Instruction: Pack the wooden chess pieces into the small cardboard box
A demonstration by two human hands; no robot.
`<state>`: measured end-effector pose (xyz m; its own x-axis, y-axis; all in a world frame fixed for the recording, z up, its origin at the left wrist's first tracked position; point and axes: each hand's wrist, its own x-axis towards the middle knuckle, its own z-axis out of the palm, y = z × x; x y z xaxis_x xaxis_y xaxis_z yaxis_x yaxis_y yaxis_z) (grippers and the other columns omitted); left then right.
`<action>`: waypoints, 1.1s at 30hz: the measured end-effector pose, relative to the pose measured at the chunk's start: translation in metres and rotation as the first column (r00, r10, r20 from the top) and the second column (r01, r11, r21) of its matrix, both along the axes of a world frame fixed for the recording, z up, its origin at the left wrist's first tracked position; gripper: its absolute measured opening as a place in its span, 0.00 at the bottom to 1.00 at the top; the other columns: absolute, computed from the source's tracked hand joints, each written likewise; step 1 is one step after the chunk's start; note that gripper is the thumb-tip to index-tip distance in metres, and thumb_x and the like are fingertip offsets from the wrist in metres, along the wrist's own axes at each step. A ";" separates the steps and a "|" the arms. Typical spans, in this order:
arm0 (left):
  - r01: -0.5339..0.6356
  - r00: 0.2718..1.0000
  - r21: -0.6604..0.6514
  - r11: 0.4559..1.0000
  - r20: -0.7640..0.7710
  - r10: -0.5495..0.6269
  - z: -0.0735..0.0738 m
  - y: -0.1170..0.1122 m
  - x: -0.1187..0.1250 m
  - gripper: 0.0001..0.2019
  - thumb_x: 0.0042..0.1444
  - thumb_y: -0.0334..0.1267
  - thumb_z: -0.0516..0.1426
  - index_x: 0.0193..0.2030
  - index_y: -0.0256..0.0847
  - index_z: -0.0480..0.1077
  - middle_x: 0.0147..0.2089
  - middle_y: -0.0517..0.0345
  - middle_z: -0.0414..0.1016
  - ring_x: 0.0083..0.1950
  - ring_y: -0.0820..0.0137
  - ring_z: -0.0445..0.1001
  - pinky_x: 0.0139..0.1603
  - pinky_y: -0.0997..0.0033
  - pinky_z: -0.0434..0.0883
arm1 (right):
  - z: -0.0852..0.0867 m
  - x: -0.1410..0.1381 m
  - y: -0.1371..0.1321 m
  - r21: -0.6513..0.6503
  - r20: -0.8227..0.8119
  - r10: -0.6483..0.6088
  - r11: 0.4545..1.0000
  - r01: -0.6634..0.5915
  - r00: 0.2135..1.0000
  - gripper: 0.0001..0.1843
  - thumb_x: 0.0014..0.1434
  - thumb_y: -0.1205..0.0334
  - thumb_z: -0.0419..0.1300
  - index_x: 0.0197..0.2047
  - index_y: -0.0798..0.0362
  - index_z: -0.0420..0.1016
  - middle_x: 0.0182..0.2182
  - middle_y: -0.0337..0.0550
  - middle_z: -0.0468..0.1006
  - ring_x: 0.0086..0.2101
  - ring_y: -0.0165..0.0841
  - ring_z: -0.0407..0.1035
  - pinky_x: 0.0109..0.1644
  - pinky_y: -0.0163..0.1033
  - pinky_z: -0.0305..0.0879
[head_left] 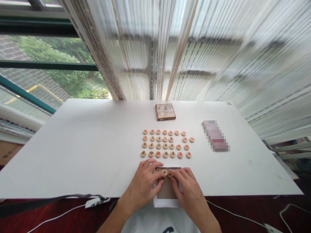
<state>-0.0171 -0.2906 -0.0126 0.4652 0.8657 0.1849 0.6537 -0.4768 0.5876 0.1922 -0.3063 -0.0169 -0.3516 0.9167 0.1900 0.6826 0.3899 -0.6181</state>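
Observation:
A shallow open box (167, 204) with white sides and a brown bottom sits at the table's front edge. Several round wooden Chinese chess pieces lie at its far left. My left hand (147, 178) reaches over the box's left side, its thumb and fingers curled about a dark-marked Chinese chess piece (158, 180). Another dark-marked piece (164, 172) touches its fingertips. From the right, my right hand (187, 184) pinches a piece (169, 173) in the box's far row; its fingertips partly cover that piece. Beyond the hands, red and black Chinese chess pieces (165, 154) lie in rows.
A flat printed box lid (165, 112) lies behind the rows on the white table (85, 152). A blurred-out pinkish object (216, 136) is at the right. Striped curtains (194, 48) hang behind the table. A power strip (93, 202) and cables show below the front edge.

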 end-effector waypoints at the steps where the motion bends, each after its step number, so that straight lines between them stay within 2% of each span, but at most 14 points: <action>1: 0.000 1.000 0.002 1.000 0.000 0.000 0.000 0.000 0.000 0.11 0.61 0.30 0.60 0.47 0.49 0.75 0.57 0.58 0.74 0.62 0.59 0.65 0.62 0.52 0.65 | 0.000 0.000 0.000 0.005 0.004 -0.002 1.000 0.002 1.000 0.14 0.68 0.73 0.54 0.50 0.48 0.73 0.41 0.45 0.78 0.42 0.42 0.70 0.46 0.49 0.72; 6: 0.001 1.000 0.004 1.000 0.005 -0.001 -0.002 -0.001 -0.001 0.11 0.61 0.30 0.60 0.48 0.49 0.75 0.57 0.56 0.74 0.61 0.58 0.66 0.61 0.51 0.65 | -0.001 -0.001 0.001 0.021 0.024 -0.012 1.000 0.012 1.000 0.11 0.69 0.71 0.54 0.47 0.48 0.74 0.40 0.45 0.78 0.41 0.42 0.71 0.44 0.49 0.72; 14: -0.004 1.000 0.007 1.000 -0.008 0.004 -0.004 -0.001 -0.001 0.12 0.61 0.30 0.60 0.49 0.49 0.75 0.57 0.56 0.74 0.60 0.58 0.66 0.61 0.51 0.66 | -0.002 -0.003 0.004 0.100 0.049 -0.040 0.994 0.035 0.998 0.12 0.69 0.71 0.53 0.50 0.48 0.73 0.39 0.45 0.79 0.39 0.42 0.72 0.43 0.47 0.72; 21: -0.007 1.000 0.001 1.000 -0.029 0.007 -0.003 -0.001 -0.001 0.14 0.61 0.30 0.60 0.51 0.50 0.74 0.57 0.58 0.74 0.61 0.58 0.67 0.61 0.51 0.66 | -0.010 -0.003 0.002 0.160 0.028 -0.115 0.981 0.109 0.993 0.12 0.68 0.71 0.55 0.49 0.48 0.75 0.41 0.47 0.77 0.43 0.43 0.71 0.47 0.50 0.71; 27: 0.002 1.000 0.012 1.000 -0.020 -0.002 -0.004 -0.001 -0.002 0.13 0.61 0.30 0.60 0.51 0.49 0.74 0.57 0.55 0.74 0.60 0.57 0.67 0.60 0.50 0.66 | -0.012 0.000 -0.001 0.177 0.069 -0.128 0.978 0.114 0.989 0.08 0.67 0.66 0.60 0.48 0.48 0.75 0.44 0.47 0.78 0.45 0.44 0.70 0.49 0.51 0.68; 33: 0.001 0.999 0.009 1.000 -0.039 -0.001 -0.002 -0.001 -0.002 0.14 0.61 0.31 0.61 0.51 0.50 0.74 0.57 0.57 0.75 0.60 0.58 0.67 0.61 0.52 0.66 | -0.016 0.000 0.000 0.202 0.109 -0.148 0.971 0.124 0.983 0.07 0.66 0.67 0.61 0.46 0.46 0.76 0.42 0.45 0.80 0.44 0.44 0.69 0.46 0.49 0.62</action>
